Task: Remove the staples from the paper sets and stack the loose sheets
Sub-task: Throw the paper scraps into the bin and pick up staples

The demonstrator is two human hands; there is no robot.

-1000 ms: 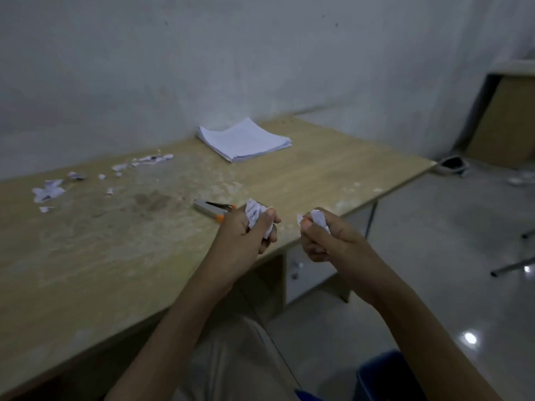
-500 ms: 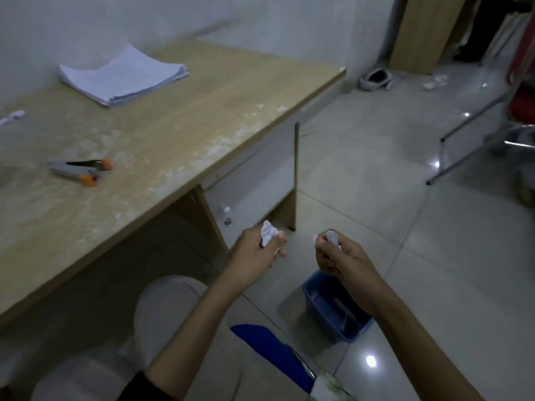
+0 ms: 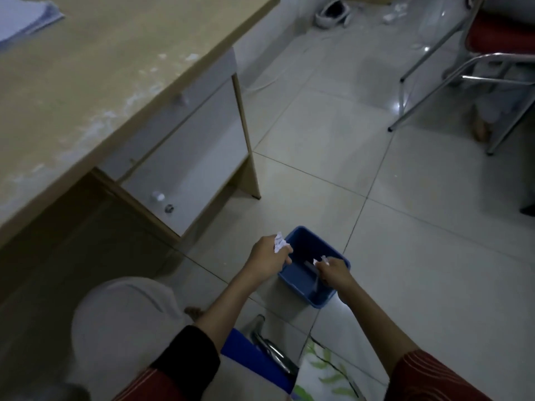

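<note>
With the left hand (image 3: 267, 256) and right hand (image 3: 333, 272) each clenching a crumpled paper scrap (image 3: 279, 241) at the blue bin (image 3: 292, 285), the left probably should be clearing the rim before letting go, while the stack of loose sheets (image 3: 26, 18) is lying on the counter (image 3: 101, 68).

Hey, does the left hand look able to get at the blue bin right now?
Probably yes. The left hand, gripping a crumpled scrap, hangs at the rim of the open blue bin; only the right hand is over its other side.
</note>
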